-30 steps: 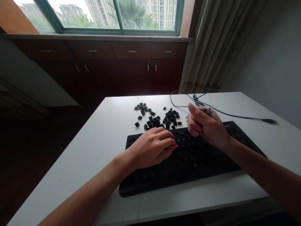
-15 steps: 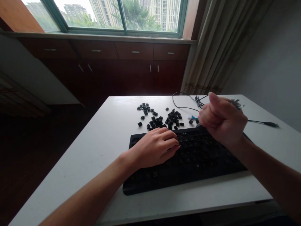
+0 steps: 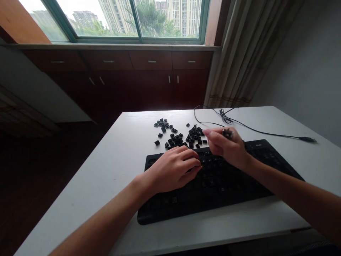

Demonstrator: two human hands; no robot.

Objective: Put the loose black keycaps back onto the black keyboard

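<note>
A black keyboard (image 3: 239, 185) lies on the white table (image 3: 117, 167). My left hand (image 3: 173, 169) rests flat on the keyboard's left half, fingers stretched over the keys. My right hand (image 3: 226, 145) hovers over the keyboard's upper middle, fingers closed round a small dark tool (image 3: 227, 133) whose tip shows above the knuckles. Several loose black keycaps (image 3: 181, 133) lie scattered on the table just beyond the keyboard, close to the right hand's fingertips.
The keyboard's black cable (image 3: 239, 122) loops across the table's far right and ends in a plug (image 3: 307, 139). Dark wooden cabinets (image 3: 149, 78) stand under the window behind. A curtain (image 3: 245, 53) hangs at the right. The table's near edge is close to me.
My right hand, raised in a fist half a second ago, has dropped and moved left toward the keycap pile. The left hand has stayed on the keyboard.
</note>
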